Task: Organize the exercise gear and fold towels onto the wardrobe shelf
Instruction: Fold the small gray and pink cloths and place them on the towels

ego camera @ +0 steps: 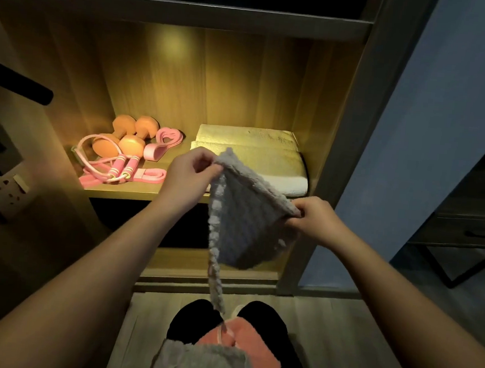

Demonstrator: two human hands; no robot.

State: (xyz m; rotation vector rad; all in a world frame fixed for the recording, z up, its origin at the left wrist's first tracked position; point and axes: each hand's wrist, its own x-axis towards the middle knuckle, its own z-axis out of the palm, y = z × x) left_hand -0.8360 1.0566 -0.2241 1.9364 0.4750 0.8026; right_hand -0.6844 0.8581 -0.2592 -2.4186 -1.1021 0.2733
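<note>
Most gear is already placed: two orange dumbbells [128,138], a pink jump rope [110,169] and pink bands [167,139] are laid at the left of the wardrobe shelf [146,194], and one folded cream towel [252,155] is set at its right. A grey towel [247,219] is held in the air before the shelf, not yet folded. Its top edge is pinched at both ends by the left hand [188,174] and the right hand [311,219], fingers [205,160] clenched on it. More grey cloth [199,365] and coral cloth [252,358] is seen lower down, judged left to fold.
</note>
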